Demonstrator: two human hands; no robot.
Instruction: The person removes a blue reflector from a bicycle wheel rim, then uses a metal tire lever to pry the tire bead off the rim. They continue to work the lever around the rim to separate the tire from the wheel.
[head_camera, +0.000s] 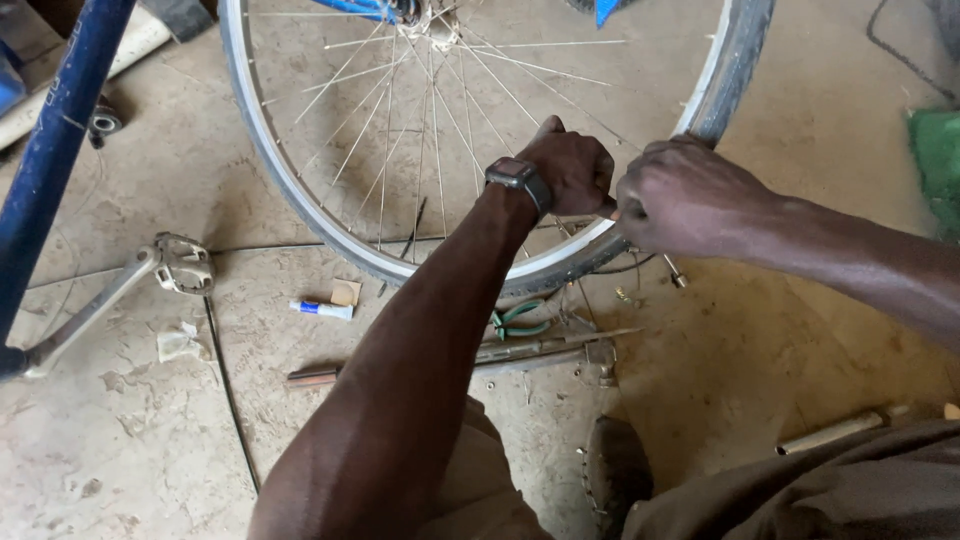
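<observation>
Silver rim (300, 200) and thin spokes (400, 130) of a bicycle wheel fill the upper middle of the head view, the hub (432, 22) near twelve o'clock at the top edge. A dark tyre (735, 70) sits on the rim along its right side, running from about one o'clock down to five o'clock of the wheel.

The left hand (570, 170) is closed in a fist at roughly five o'clock on the wheel, its fingers curled around the rim edge, a square watch (518, 178) on the wrist. The right hand (685, 195) is just beside it, at three o'clock from the left, also clenched tight on the tyre and rim where the tyre meets the bare rim; what exactly lies under its fingers is hidden. The two hands almost touch.

On the dusty concrete floor (150, 450) below the wheel lie green-handled pliers (520, 318) at six o'clock from the left hand, with a long metal tool (540, 350) just under them. A small white and blue tube (322, 309) and a tan patch (346, 292) lie at about seven o'clock of the wheel. A pedal (183, 263) on its crank sits at nine o'clock in the view, beside the blue frame tube (55, 140). A short metal rod (830, 434) lies at four o'clock.
</observation>
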